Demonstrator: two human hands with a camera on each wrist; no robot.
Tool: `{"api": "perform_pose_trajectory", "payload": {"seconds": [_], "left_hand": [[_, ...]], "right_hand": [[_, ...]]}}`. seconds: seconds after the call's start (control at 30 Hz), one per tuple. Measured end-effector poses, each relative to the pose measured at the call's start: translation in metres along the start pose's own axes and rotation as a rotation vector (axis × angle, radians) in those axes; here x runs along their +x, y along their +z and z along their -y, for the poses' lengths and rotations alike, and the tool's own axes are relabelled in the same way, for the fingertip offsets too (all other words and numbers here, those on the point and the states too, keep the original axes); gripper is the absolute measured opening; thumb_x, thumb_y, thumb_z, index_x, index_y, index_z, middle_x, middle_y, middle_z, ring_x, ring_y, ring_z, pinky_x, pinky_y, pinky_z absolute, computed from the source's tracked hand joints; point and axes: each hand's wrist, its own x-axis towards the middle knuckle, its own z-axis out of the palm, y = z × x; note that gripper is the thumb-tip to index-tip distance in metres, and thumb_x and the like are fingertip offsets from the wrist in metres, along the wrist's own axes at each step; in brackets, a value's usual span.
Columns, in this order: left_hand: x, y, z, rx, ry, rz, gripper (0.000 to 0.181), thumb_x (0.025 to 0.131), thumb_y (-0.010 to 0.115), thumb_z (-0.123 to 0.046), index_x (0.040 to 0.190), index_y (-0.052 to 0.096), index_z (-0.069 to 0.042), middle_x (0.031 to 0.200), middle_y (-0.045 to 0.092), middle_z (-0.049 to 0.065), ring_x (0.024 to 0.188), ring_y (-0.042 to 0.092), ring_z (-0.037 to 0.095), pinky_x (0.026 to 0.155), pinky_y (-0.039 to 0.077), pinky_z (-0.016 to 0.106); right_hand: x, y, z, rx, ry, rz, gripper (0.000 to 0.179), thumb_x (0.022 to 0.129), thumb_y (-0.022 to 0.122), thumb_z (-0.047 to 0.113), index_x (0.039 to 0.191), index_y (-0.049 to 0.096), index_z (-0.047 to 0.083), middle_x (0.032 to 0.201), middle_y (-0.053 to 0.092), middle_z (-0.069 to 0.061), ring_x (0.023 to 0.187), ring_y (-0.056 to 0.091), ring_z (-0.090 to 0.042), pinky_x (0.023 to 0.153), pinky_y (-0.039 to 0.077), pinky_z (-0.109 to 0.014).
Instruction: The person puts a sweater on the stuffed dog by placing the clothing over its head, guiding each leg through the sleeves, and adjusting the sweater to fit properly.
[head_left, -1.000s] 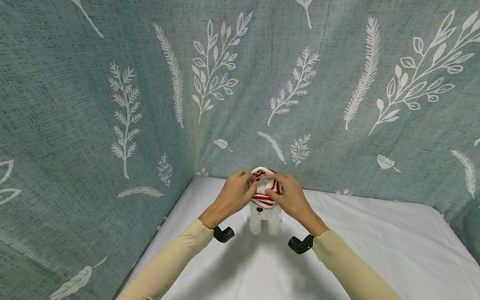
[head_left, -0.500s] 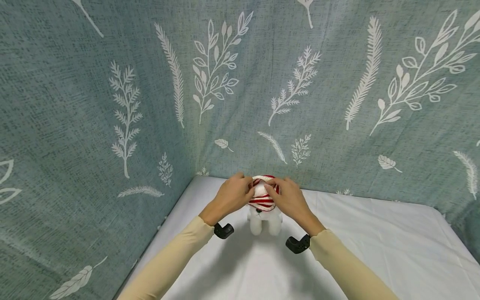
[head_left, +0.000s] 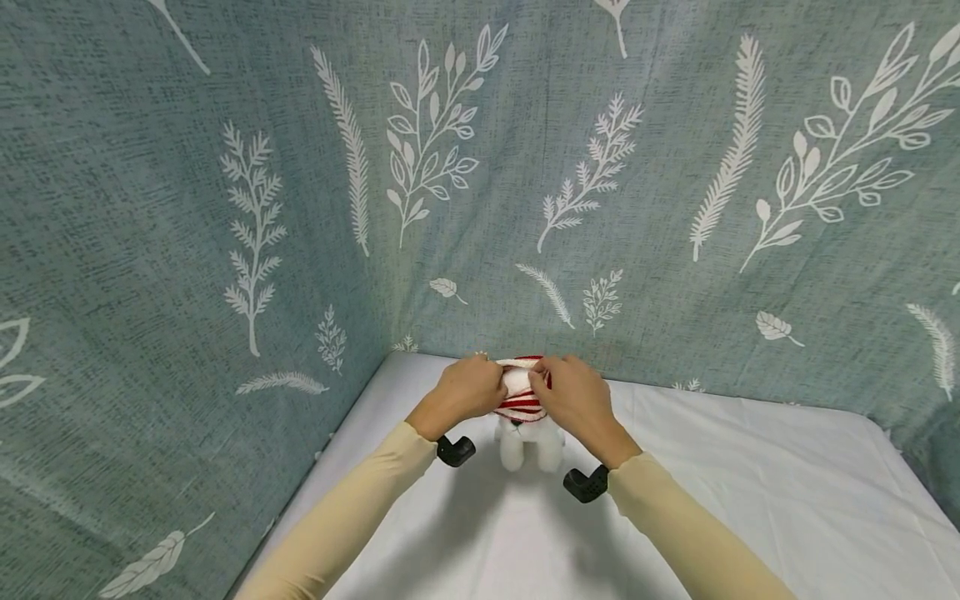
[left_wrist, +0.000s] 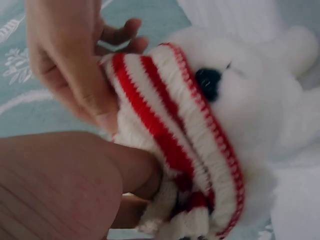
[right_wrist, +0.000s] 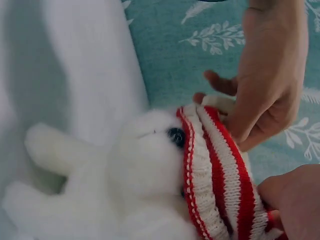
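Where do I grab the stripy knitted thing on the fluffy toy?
Probably pinch the stripy knitted thing by its upper edge, one hand each side, from above. That soft edge spans from the left hand to the right hand, easy to pinch, while the lower edge lies against the fluffy toy.

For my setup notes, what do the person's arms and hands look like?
The left sleeve and right sleeve are long, plain and cream. The left hand and right hand are gloveless. One bent black device shows beside the left sleeve, another beside the right.
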Motion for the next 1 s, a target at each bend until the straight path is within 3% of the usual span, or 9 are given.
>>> {"api": "perform_pose_trajectory", "payload": {"seconds": [0.13, 0.23, 0.43, 0.5, 0.6, 0.7, 0.77, 0.87, 1.0], "left_hand": [[0.003, -0.005, 0.002, -0.004, -0.045, 0.146, 0.036, 0.095, 0.060, -0.018, 0.060, 0.050, -0.017, 0.060, 0.048, 0.000, 0.053, 0.043, 0.014, 0.048, 0.037, 0.033], [0.006, -0.005, 0.004, -0.057, -0.015, 0.247, 0.036, 0.095, 0.063, -0.018, 0.061, 0.048, -0.018, 0.057, 0.044, -0.003, 0.051, 0.039, 0.012, 0.049, 0.033, 0.030], [0.010, 0.002, 0.005, -0.351, 0.018, 0.432, 0.014, 0.099, 0.063, -0.010, 0.085, 0.060, -0.009, 0.066, 0.056, 0.003, 0.054, 0.051, 0.015, 0.050, 0.043, 0.027], [0.009, 0.006, 0.005, -0.492, -0.006, 0.442, 0.005, 0.098, 0.061, -0.007, 0.102, 0.062, -0.004, 0.076, 0.061, 0.007, 0.057, 0.058, 0.019, 0.052, 0.051, 0.031], [0.007, 0.013, 0.006, -0.698, -0.012, 0.432, 0.027, 0.097, 0.059, -0.003, 0.124, 0.056, 0.000, 0.090, 0.063, 0.012, 0.064, 0.063, 0.022, 0.060, 0.058, 0.040], [0.006, 0.018, 0.006, -0.838, 0.006, 0.404, 0.034, 0.096, 0.059, 0.001, 0.130, 0.056, 0.002, 0.096, 0.064, 0.011, 0.069, 0.063, 0.020, 0.066, 0.059, 0.042], [0.007, 0.020, 0.007, -0.904, 0.008, 0.383, 0.034, 0.094, 0.060, 0.002, 0.128, 0.058, 0.004, 0.098, 0.065, 0.010, 0.073, 0.063, 0.018, 0.065, 0.058, 0.037], [0.008, 0.021, 0.007, -0.961, -0.008, 0.360, 0.035, 0.093, 0.061, 0.004, 0.127, 0.063, 0.003, 0.098, 0.067, 0.009, 0.075, 0.059, 0.016, 0.063, 0.052, 0.029], [0.008, 0.021, 0.007, -0.979, -0.065, 0.348, 0.036, 0.094, 0.064, 0.000, 0.130, 0.064, -0.001, 0.101, 0.068, 0.008, 0.079, 0.059, 0.017, 0.066, 0.049, 0.029]], "right_hand": [[0.000, 0.001, 0.001, -0.063, 0.034, -0.003, 0.035, 0.101, 0.056, 0.029, 0.069, 0.065, 0.019, 0.059, 0.050, 0.001, 0.054, 0.049, -0.018, 0.045, 0.035, -0.034], [0.000, 0.001, 0.001, -0.090, 0.063, 0.005, 0.045, 0.101, 0.054, 0.027, 0.056, 0.054, 0.019, 0.052, 0.044, 0.002, 0.046, 0.045, -0.018, 0.041, 0.030, -0.033], [0.002, 0.002, -0.005, -0.047, 0.068, 0.071, 0.048, 0.100, 0.056, 0.024, 0.054, 0.045, 0.021, 0.051, 0.030, 0.005, 0.046, 0.027, -0.012, 0.044, 0.019, -0.029], [0.002, 0.002, -0.007, -0.006, 0.083, 0.098, 0.045, 0.100, 0.054, 0.022, 0.056, 0.044, 0.022, 0.052, 0.029, 0.005, 0.048, 0.024, -0.012, 0.045, 0.017, -0.028], [0.002, 0.003, -0.011, 0.049, 0.121, 0.143, 0.038, 0.099, 0.050, 0.021, 0.061, 0.046, 0.020, 0.054, 0.030, 0.005, 0.050, 0.023, -0.012, 0.047, 0.017, -0.028], [0.000, 0.001, -0.014, 0.119, 0.146, 0.211, 0.030, 0.099, 0.048, 0.023, 0.076, 0.065, 0.015, 0.054, 0.042, 0.000, 0.042, 0.037, -0.013, 0.041, 0.029, -0.026], [0.001, 0.001, -0.017, 0.202, 0.166, 0.250, 0.029, 0.099, 0.049, 0.024, 0.100, 0.075, 0.010, 0.064, 0.057, -0.003, 0.043, 0.052, -0.017, 0.041, 0.042, -0.029], [0.001, 0.000, -0.021, 0.377, 0.233, 0.282, 0.039, 0.096, 0.054, 0.020, 0.127, 0.070, 0.004, 0.092, 0.072, -0.013, 0.062, 0.067, -0.023, 0.050, 0.055, -0.034], [0.002, 0.000, -0.026, 0.475, 0.288, 0.280, 0.040, 0.092, 0.058, 0.010, 0.129, 0.069, 0.001, 0.116, 0.071, -0.017, 0.088, 0.069, -0.023, 0.060, 0.058, -0.035]]}}
